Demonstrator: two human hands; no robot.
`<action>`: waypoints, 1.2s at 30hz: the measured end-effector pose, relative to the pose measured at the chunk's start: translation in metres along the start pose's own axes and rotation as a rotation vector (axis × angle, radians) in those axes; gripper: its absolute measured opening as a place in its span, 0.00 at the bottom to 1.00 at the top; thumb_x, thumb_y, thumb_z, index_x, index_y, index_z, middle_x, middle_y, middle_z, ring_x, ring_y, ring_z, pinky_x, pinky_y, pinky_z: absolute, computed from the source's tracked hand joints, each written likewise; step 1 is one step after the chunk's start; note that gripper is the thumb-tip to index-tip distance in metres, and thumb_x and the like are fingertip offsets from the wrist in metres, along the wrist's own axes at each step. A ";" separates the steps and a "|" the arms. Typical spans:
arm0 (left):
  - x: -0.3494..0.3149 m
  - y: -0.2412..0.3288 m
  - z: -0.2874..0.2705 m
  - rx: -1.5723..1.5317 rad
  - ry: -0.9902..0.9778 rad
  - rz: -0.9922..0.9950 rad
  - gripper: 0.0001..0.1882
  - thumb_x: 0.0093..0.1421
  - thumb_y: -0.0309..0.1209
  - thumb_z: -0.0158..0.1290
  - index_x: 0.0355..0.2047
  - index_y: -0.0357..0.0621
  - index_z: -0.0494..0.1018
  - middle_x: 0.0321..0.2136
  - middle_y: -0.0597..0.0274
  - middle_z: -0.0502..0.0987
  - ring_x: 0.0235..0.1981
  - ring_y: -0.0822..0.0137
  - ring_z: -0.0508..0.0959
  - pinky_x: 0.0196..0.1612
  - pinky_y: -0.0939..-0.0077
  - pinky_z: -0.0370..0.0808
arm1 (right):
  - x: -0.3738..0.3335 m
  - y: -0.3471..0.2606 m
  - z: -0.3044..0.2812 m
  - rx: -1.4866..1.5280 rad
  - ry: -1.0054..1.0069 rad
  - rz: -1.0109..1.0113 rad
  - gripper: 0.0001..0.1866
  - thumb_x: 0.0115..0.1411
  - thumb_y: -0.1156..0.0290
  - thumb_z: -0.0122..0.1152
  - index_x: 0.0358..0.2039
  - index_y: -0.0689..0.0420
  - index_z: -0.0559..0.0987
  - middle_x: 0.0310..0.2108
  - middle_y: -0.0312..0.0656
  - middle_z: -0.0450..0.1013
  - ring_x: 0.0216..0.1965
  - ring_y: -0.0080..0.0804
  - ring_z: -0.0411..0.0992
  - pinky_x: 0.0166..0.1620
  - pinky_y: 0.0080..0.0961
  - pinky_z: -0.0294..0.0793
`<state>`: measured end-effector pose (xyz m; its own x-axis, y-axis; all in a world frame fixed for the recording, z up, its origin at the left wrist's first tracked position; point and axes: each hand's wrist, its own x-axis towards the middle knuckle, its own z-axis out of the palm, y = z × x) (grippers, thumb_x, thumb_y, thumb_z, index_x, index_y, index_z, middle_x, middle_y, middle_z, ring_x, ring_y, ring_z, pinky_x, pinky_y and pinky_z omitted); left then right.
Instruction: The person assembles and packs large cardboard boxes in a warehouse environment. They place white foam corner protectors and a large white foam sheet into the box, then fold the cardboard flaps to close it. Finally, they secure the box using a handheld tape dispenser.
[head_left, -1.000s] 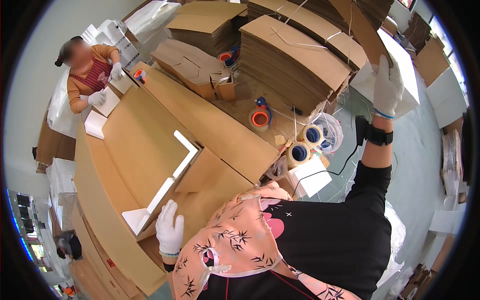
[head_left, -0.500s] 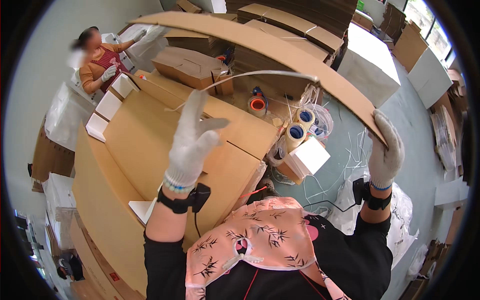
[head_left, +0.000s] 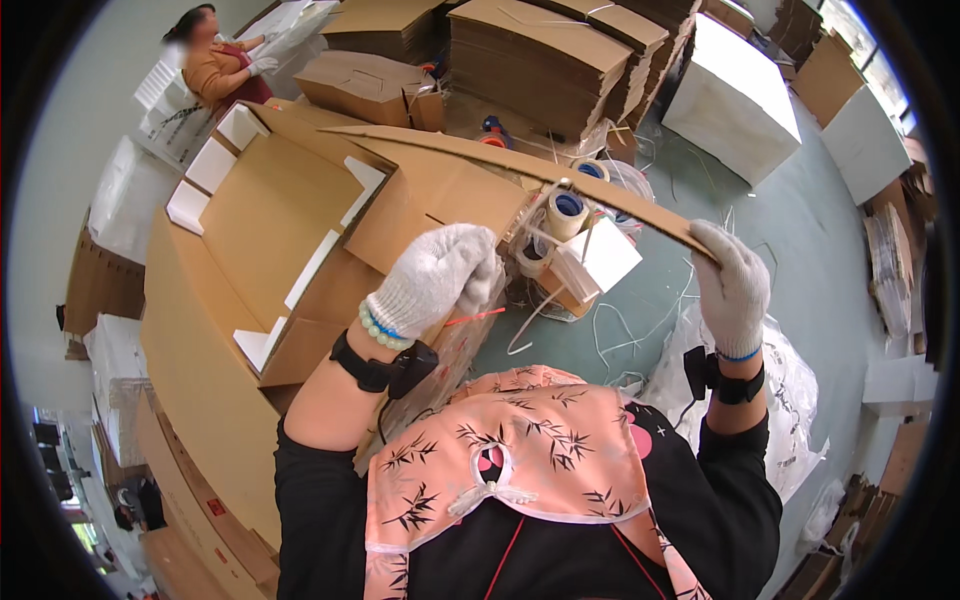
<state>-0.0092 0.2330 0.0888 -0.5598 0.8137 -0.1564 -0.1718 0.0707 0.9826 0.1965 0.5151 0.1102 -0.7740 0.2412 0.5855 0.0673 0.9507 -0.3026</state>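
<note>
Head view: A gloved right hand (head_left: 735, 285) is gripping a cardboard sheet (head_left: 540, 169) stretching rightward past the open box (head_left: 270, 205); the left hand (head_left: 432, 278) is curling closed near the box's right side, any contents hidden.

Long flat cardboard sheet (head_left: 610, 194): plain tan-brown. Left hand (head_left: 437, 272), right hand (head_left: 733, 285): off-white knitted gloves (head_left: 405, 300). Round-bead bracelet (head_left: 383, 330): pale green, some blue. Cloth bib apron (head_left: 420, 460): peach-pink, black bamboo-leaf print, white edging. Long fabric sleeve (head_left: 320, 475): black. Big open cardboard box (head_left: 270, 200): brown; angled corner pieces (head_left: 212, 165): white. Cylindrical tape roll (head_left: 568, 206): cream, blue core. Smooth floor (head_left: 720, 210): grey-green.
</note>
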 end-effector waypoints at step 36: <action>-0.597 -0.184 0.054 0.875 1.226 -1.692 0.33 0.49 0.49 0.58 0.52 0.41 0.75 0.49 0.41 0.77 0.54 0.46 0.75 0.60 0.61 0.70 | 0.080 -0.018 0.156 1.205 -0.226 0.464 0.15 0.71 0.66 0.51 0.47 0.64 0.78 0.21 0.26 0.66 0.18 0.11 0.57 0.22 0.12 0.52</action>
<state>0.4008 -0.2349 0.0065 -0.4597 -0.8509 -0.2545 -0.7827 0.5235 -0.3366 0.0352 0.4869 0.0453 -0.9268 0.3472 0.1432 -0.1561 -0.0093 -0.9877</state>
